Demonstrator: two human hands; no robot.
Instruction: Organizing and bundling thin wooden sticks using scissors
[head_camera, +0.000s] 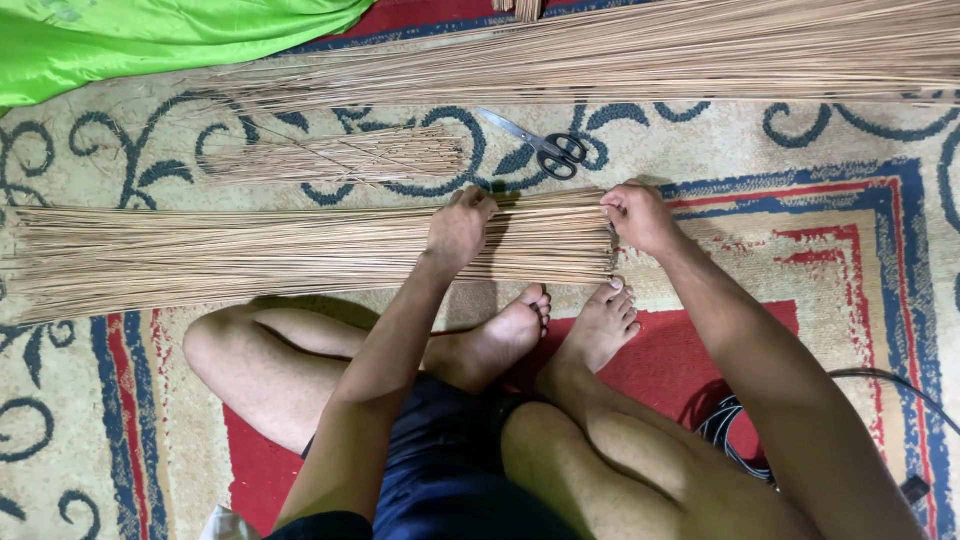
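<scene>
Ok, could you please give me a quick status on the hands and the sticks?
Left hand pressing on the stick bundle. Right hand closed at its cut end. Scissors lie beyond the bundle, clear of both hands.
</scene>
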